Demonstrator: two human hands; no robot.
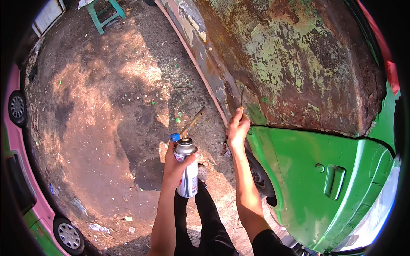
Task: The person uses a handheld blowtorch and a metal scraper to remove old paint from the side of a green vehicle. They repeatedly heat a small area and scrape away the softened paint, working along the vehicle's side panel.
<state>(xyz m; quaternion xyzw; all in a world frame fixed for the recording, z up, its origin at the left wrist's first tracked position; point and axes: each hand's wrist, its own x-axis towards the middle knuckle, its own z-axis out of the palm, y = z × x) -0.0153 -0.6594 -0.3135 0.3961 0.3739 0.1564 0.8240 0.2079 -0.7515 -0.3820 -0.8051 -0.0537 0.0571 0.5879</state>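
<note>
My left hand grips a white gas canister with a torch head on top. The brass torch nozzle points up and right over the ground, and its blue knob is beside my fingers. I cannot tell whether a flame burns. In my right hand is a thin-bladed scraper, held by its short handle. Its blade lies at the lower edge of a stripped car body panel, where rusty metal shows among patches of old pale green paint.
A bright green car door with a handle adjoins the stripped panel on the right. A wheel sits beneath it. Green paint flakes litter the dirt ground. A pink and green car stands at left, a green plastic stool at the top.
</note>
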